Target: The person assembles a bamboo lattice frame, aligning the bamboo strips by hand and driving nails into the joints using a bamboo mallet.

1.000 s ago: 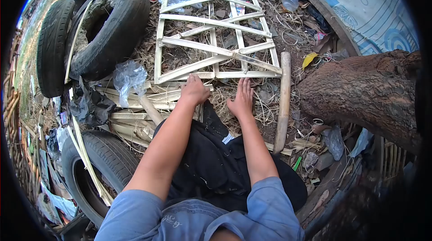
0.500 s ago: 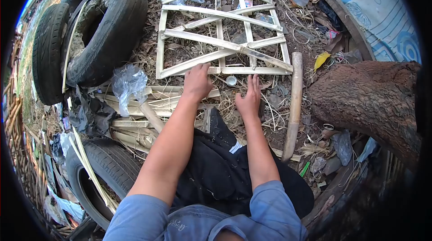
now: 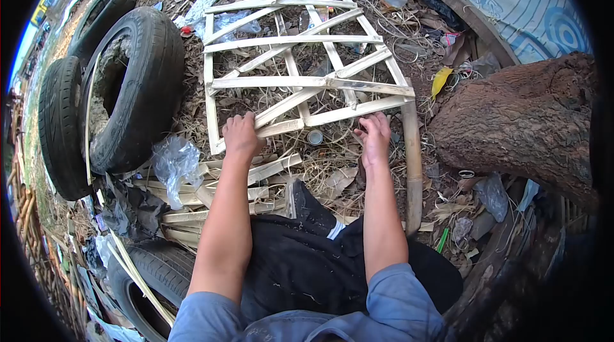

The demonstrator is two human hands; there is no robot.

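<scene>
A lattice of split bamboo strips [image 3: 294,40] lies ahead of me, its near edge slanting up toward the right. My left hand [image 3: 242,137] is closed over the near strip, close to the left corner. Toward the other end of that strip, my right hand [image 3: 374,136] has its fingers curled against it, the thumb side facing inward. A small round container [image 3: 314,137] sits on the ground between my hands, just below the strip. Right of my right hand, a bamboo pole [image 3: 414,176] lies partly under the lattice's corner.
Old tyres [image 3: 144,80] stand at the left, with another tyre [image 3: 163,272] lower down. Loose bamboo pieces [image 3: 185,217] and a clear plastic bag [image 3: 176,166] lie near my left arm. A thick tree trunk [image 3: 511,124] is at the right, below a blue patterned sheet [image 3: 511,9].
The lattice has turned, its left side coming nearer and its right side now overlapping the pole. My left hand has moved left and my right hand has come up to the near strip.
</scene>
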